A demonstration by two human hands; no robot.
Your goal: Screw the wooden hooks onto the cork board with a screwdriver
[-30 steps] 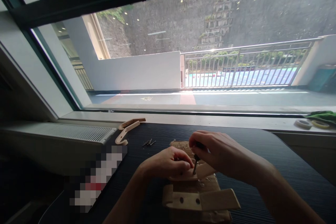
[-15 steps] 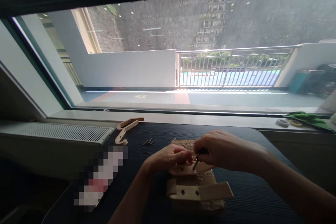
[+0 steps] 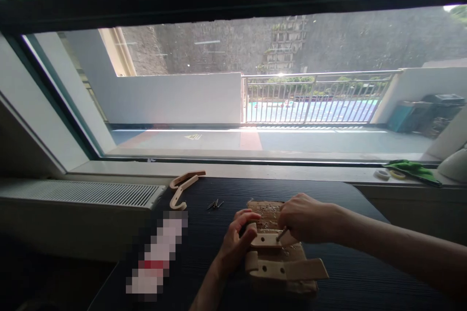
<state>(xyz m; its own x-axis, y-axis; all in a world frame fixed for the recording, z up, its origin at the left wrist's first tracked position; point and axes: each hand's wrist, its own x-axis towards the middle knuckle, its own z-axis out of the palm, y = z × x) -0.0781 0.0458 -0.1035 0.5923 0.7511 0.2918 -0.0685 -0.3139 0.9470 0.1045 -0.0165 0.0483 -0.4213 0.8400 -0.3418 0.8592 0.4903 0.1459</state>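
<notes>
My right hand [image 3: 304, 216] is closed around a screwdriver [image 3: 281, 234], its handle hidden in the fist. The metal shaft slants down to the right hole of a pale wooden hook [image 3: 270, 240]. At that hook's curled left end, my left hand [image 3: 233, 240] grips with thumb and fingers. The hook lies across a worn wooden board [image 3: 265, 210] scattered with small bits. Closer to me, a second wooden hook [image 3: 306, 269] with two dark holes rests across the same board. Whether a screw sits under the screwdriver tip is too small to tell.
Several screws [image 3: 216, 204] lie on the dark table [image 3: 350, 257] left of the board. Two more bent wooden pieces [image 3: 178, 200] are near a white radiator [image 3: 83, 194]. Tape rolls [image 3: 382, 174] and a green cloth [image 3: 414, 170] sit on the windowsill. A blurred-out item lies at the left.
My left hand has shifted from beside the screwdriver tip to the hook's curled left end. The right hand still holds the screwdriver at the right hole. The camera view has tilted up slightly.
</notes>
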